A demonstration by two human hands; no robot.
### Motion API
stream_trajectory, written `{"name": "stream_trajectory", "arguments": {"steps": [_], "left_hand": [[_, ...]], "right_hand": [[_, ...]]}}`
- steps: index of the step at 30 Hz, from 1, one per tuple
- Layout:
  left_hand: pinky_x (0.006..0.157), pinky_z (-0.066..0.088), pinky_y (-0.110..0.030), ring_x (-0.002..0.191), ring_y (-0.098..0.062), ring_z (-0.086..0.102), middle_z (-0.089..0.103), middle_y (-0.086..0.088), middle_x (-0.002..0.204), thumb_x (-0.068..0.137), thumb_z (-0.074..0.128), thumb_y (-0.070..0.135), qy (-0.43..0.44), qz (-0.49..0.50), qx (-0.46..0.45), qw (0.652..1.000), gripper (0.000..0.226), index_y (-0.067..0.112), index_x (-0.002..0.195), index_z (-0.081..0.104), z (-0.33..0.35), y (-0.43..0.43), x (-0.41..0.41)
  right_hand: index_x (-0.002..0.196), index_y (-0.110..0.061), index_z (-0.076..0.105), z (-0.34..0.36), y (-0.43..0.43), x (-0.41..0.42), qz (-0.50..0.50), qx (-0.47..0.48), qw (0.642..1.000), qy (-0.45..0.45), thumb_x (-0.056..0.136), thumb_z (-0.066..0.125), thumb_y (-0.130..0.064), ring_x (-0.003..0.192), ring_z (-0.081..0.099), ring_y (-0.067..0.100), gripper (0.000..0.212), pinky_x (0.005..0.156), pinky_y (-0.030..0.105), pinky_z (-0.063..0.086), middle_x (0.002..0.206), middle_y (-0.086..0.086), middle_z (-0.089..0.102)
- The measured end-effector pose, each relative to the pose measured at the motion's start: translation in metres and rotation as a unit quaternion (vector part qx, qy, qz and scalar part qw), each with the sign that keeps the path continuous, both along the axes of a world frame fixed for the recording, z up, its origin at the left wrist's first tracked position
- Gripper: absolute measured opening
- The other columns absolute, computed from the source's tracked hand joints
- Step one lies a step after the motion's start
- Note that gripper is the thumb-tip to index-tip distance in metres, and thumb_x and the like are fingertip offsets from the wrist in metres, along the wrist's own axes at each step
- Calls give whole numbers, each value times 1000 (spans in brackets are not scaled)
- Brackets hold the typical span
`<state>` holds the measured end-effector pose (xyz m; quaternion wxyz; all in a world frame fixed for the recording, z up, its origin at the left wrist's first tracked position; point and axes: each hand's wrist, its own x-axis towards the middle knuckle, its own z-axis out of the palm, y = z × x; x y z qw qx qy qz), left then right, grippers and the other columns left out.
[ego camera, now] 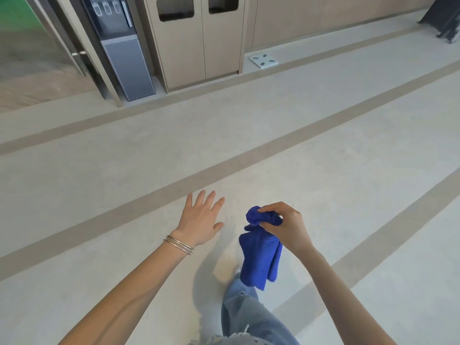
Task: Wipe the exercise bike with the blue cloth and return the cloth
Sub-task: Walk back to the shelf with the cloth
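Note:
My right hand (286, 225) grips the bunched top of the blue cloth (258, 255), which hangs down folded in front of my leg. My left hand (201, 220) is held out to the left of it with fingers spread, palm down, holding nothing. Thin bracelets circle the left wrist. The exercise bike is not in view.
A grey floor (124, 195) with tan stripes stretches ahead. A water dispenser (122, 46) stands at the back left beside a beige cabinet (199, 46) with two slots. A white bathroom scale (263, 60) lies on a low ledge. Dark equipment (445, 18) is at the top right.

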<state>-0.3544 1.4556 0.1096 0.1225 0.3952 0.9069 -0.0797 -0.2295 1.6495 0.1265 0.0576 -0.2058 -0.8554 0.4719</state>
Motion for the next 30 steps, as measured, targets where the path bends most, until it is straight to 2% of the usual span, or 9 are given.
{"name": "stream_trajectory", "arguments": {"steps": [3,7,10,16,19,23,30], "left_hand": [[115,9,-52,145,-30,9,10,-7,159,96,33,52,12,9,10,1000,67,23,151,8,9,35,-40],[116,8,-52,145,-30,9,10,-6,159,95,35,52,31,22,28,999,67,22,150,11,17,77,-86],[116,9,-51,145,-29,9,10,-6,159,95,35,52,35,25,31,999,67,22,150,11,17,99,-111],[115,10,-50,145,-28,10,11,-5,159,95,36,52,34,40,29,998,67,22,150,12,11,125,-161],[115,12,-51,145,-29,11,11,-5,159,94,35,53,38,38,28,998,67,22,150,13,7,138,-194],[115,12,-51,145,-28,12,13,-5,158,94,36,52,41,28,30,998,67,23,150,13,3,156,-247],[115,10,-51,145,-29,10,13,-5,158,94,38,49,38,13,52,998,67,23,150,12,17,189,-368]], "right_hand": [[90,-22,69,10,37,-46,15,6,1000,-5,69,67,2,90,60,12,32,74,23,50,96,-2,64],[88,-21,70,20,80,-98,29,20,999,13,68,65,5,84,57,-3,34,67,2,40,91,-8,59],[88,-20,70,23,102,-128,28,24,999,20,67,62,9,82,55,-12,37,66,0,39,89,-13,58],[93,-14,71,19,135,-180,63,50,997,4,69,67,5,85,58,12,31,64,3,39,92,-2,61],[93,-15,71,14,148,-208,72,50,996,-4,69,69,5,85,57,11,32,70,1,38,93,-2,62],[92,-15,72,11,164,-255,59,47,997,9,68,71,5,85,58,13,31,70,2,39,93,2,65],[91,-15,71,27,190,-370,28,36,999,15,68,69,6,85,58,13,32,69,4,41,91,-2,62]]}}
